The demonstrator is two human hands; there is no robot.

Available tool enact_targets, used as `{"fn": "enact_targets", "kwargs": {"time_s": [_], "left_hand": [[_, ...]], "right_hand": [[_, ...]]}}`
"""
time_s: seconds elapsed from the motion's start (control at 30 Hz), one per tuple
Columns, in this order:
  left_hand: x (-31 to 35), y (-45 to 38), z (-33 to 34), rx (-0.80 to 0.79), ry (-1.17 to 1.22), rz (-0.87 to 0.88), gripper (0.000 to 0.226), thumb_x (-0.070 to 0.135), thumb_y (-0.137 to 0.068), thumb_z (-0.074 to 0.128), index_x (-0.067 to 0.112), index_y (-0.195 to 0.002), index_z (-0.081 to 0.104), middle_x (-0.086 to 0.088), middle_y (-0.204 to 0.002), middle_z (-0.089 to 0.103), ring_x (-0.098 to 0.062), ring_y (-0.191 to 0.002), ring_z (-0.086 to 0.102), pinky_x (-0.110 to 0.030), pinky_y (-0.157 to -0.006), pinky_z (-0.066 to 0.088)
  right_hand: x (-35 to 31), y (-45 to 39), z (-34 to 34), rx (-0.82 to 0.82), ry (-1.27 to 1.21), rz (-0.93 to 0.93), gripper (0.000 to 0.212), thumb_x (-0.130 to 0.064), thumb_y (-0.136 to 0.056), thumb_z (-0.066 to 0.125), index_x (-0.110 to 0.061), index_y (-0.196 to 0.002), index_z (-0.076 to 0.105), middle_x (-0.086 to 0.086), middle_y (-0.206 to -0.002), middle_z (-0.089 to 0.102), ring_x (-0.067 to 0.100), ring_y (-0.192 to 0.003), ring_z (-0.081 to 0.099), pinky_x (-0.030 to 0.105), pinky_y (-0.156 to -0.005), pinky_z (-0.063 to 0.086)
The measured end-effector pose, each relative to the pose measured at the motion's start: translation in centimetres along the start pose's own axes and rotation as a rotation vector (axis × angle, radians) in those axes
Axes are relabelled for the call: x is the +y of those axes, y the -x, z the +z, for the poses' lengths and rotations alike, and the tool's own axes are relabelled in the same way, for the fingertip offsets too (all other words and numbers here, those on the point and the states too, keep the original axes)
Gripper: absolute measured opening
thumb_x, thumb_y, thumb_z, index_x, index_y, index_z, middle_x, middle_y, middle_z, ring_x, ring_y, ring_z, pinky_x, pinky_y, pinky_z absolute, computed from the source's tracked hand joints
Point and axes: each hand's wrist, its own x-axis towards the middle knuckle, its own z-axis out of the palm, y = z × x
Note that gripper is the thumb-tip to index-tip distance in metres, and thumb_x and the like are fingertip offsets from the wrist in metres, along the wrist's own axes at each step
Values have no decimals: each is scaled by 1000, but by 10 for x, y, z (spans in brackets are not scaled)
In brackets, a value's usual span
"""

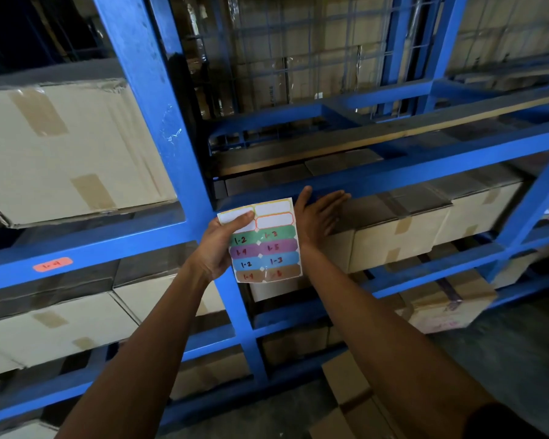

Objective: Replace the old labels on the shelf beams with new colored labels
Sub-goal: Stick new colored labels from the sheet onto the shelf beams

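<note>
My left hand (217,245) holds a sheet of colored labels (267,248) upright in front of the blue rack. The sheet carries green, purple, blue and brown labels with handwritten numbers, and blank spots at its top. My right hand (319,213) lies flat with fingers extended against the blue shelf beam (425,172), just right of the sheet; whether a label is under the palm is hidden. An orange label (53,264) marked 1-4 is stuck on the beam at the left.
A blue upright post (159,122) stands left of my hands. Taped cardboard boxes (403,229) fill the shelves on both sides. Wire mesh (298,42) backs the upper bay. More cardboard (352,394) lies on the floor at lower right.
</note>
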Motion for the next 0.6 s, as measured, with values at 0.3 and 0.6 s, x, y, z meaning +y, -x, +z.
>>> {"fn": "enact_targets", "kwargs": {"time_s": [0.3, 0.6], "left_hand": [[4, 29, -25, 56, -18, 1, 23, 30, -79, 73, 18, -99, 74, -10, -102, 79, -23, -86, 77, -32, -68, 62], [-19, 41, -9, 166, 8, -49, 24, 24, -91, 70, 9, -110, 68, -11, -105, 78, -26, -88, 77, -32, -63, 61]], "right_hand": [[-15, -13, 2, -125, -62, 154, 100, -70, -92, 25, -8, -144, -33, 9, -156, -36, 29, -150, -10, 48, -119, 5], [9, 7, -40, -95, -169, -44, 68, -49, -102, 31, -17, -156, 5, 7, -164, -6, 29, -147, 22, 43, -112, 32]]}}
